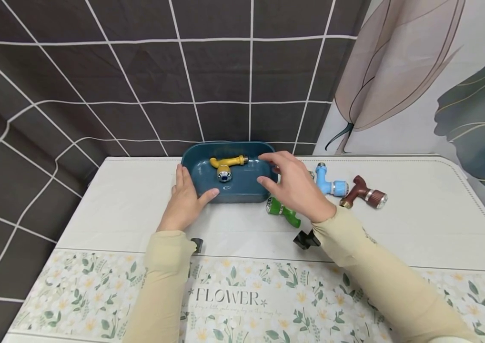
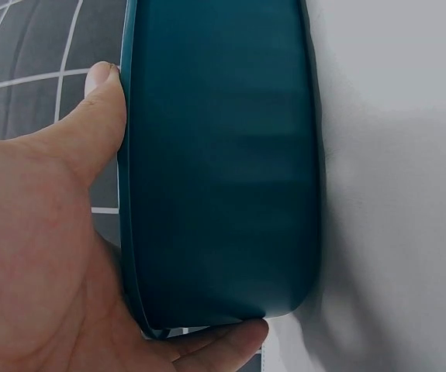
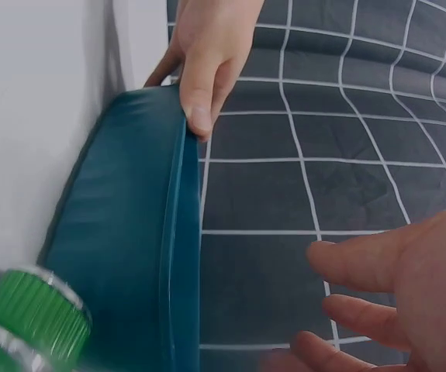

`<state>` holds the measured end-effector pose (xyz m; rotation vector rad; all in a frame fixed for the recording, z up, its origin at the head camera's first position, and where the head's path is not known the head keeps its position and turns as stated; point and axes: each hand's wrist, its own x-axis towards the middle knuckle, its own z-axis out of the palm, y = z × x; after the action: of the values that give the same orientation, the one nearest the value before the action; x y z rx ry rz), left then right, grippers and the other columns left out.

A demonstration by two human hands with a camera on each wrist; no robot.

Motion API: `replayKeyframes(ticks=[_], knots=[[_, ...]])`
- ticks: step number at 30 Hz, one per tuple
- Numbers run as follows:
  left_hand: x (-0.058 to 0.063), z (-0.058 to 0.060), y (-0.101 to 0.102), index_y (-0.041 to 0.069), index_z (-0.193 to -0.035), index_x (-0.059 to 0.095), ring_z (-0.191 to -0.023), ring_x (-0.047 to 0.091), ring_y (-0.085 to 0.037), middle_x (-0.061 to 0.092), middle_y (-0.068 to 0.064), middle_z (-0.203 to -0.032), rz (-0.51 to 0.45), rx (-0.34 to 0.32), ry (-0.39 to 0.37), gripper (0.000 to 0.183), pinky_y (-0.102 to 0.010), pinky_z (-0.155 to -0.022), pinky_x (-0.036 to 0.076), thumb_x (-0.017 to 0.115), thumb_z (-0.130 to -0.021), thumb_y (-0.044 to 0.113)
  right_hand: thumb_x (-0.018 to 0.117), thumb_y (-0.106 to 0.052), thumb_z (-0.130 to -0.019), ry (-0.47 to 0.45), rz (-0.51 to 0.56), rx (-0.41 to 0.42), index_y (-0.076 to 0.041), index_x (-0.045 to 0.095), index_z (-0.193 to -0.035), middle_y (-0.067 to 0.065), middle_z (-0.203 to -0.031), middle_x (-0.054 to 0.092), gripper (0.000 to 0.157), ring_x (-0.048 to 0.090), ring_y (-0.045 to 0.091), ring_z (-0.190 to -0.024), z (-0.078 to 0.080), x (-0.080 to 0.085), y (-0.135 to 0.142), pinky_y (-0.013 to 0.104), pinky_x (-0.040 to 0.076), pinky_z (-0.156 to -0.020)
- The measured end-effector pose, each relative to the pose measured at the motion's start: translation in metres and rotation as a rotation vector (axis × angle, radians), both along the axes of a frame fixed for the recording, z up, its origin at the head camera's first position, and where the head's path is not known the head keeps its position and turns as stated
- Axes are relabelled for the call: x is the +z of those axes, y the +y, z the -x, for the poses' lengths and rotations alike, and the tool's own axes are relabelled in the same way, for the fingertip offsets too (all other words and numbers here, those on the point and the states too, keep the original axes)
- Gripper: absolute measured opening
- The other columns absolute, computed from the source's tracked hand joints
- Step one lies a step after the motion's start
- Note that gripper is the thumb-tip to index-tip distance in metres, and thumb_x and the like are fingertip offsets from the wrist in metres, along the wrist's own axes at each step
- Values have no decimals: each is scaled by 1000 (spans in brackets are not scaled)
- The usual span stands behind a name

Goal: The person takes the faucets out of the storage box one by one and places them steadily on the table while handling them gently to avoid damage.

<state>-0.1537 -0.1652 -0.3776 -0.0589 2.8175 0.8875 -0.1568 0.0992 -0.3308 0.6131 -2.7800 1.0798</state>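
Note:
A yellow tap (image 1: 227, 164) lies inside a dark blue-green rectangular basin (image 1: 229, 198). My left hand (image 1: 182, 200) holds the basin's near left corner, its thumb over the rim and its fingers along the outside of the end wall. Over the basin's right end is my right hand (image 1: 291, 183), fingers apart and a little bent, with nothing between them. A green tap (image 1: 283, 212) lies on the table below that hand, close to the basin's near right corner; its ribbed green knob (image 3: 36, 314) shows in the right wrist view.
To the right of my right hand lie a light blue tap (image 1: 330, 182) and a dark red tap (image 1: 363, 193). Another metallic end beside the blue one is mostly hidden. A dark tiled-pattern cloth (image 1: 217, 71) hangs behind the white table (image 1: 431, 214).

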Motion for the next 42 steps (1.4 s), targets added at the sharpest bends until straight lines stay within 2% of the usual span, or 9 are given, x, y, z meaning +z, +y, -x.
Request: replayKeyframes(ticks=[5, 12, 18, 27, 37, 42], knots=[[1, 0, 0, -4, -156, -12, -149, 8, -51, -25, -13, -165, 3, 2, 0, 110, -57, -117, 23, 56, -97, 59, 73, -21, -94, 6, -21, 7, -7, 59, -139, 14, -134, 57, 49, 63, 27, -106, 5, 0, -11, 42, 54, -90], [0, 1, 1, -3, -156, -12, -148, 8, -52, -25, -13, -165, -7, 2, -3, 110, -59, -117, 22, 56, -97, 59, 74, -20, -93, 30, -63, 34, -6, 56, -142, 15, -136, 56, 53, 57, 25, -92, 13, -1, -22, 38, 51, -73], [0, 1, 1, -5, -156, -12, -148, 9, -53, -23, -15, -165, 3, -1, 9, 110, -59, -116, 23, 55, -97, 59, 73, -17, -94, -15, -104, 66, -7, 51, -146, 18, -141, 51, 58, 57, 29, -112, 18, 0, -30, 41, 54, -84], [-1, 1, 0, -5, -156, -12, -148, 9, -53, -25, -14, -164, 8, -5, 4, 110, -59, -116, 24, 55, -97, 59, 72, -13, -95, -84, -142, 85, -11, 44, -152, 19, -145, 47, 64, 50, 30, -127, 23, -3, -43, 41, 52, -94], [-1, 0, 0, -4, -156, -12, -148, 11, -52, -24, -15, -165, 16, -5, 7, 111, -59, -115, 25, 55, -96, 60, 72, -11, -94, -151, -219, 95, -16, 39, -156, 21, -152, 40, 70, 47, 36, -132, 32, -5, -55, 47, 48, -101], [-1, 0, 0, -5, -156, -13, -148, 10, -52, -26, -14, -164, 19, -9, 3, 111, -59, -116, 25, 55, -97, 60, 71, -11, -94, -196, -267, 93, -19, 36, -157, 21, -153, 38, 73, 52, 36, -128, 38, -6, -62, 47, 49, -100]])
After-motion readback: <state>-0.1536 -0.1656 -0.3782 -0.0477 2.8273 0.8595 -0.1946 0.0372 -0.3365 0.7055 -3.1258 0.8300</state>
